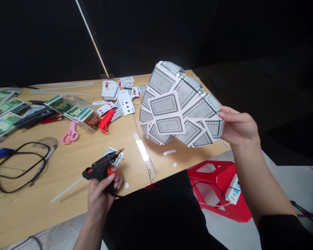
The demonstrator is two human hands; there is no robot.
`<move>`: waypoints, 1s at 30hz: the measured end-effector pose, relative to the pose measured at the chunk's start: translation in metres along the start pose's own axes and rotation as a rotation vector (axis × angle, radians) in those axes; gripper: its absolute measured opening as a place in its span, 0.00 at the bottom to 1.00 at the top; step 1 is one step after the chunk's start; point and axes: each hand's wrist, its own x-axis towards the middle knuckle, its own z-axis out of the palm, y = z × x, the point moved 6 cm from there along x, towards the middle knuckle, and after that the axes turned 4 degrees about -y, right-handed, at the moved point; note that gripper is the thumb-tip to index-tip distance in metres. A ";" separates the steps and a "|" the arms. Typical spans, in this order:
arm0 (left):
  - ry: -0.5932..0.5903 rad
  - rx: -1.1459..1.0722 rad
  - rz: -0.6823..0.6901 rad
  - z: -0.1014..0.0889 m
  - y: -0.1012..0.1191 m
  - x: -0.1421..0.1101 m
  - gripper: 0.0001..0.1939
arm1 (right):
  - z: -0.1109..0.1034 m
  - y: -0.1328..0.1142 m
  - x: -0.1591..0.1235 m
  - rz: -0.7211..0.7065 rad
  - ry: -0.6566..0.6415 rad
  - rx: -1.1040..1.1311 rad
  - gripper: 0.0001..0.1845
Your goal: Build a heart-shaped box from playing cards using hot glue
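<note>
Through the head view, I have my left hand (101, 194) wrapped around the handle of the glue gun (100, 167), forearm coming up from below, nozzle (119, 152) aimed up and right. I'd judge it wise to hold that tip clear of skin and squeeze lightly, for thin glue lines. The card-covered piece (169, 111) is raised above the table (70, 165), apart from the nozzle. My right hand (241, 126) pinches its right edge, forearm slanting from the lower right; a gentle grip should spare the cards.
</note>
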 end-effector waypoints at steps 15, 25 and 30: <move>-0.047 0.011 0.021 0.004 0.005 -0.001 0.08 | 0.034 -0.012 -0.020 -0.119 -0.135 -0.524 0.13; -0.098 0.064 -0.092 -0.001 0.031 0.007 0.15 | 0.071 0.069 -0.026 -0.662 -0.443 -1.890 0.12; -0.092 0.251 -0.087 0.012 0.053 0.010 0.14 | 0.042 0.082 -0.012 -0.673 -0.472 -1.880 0.10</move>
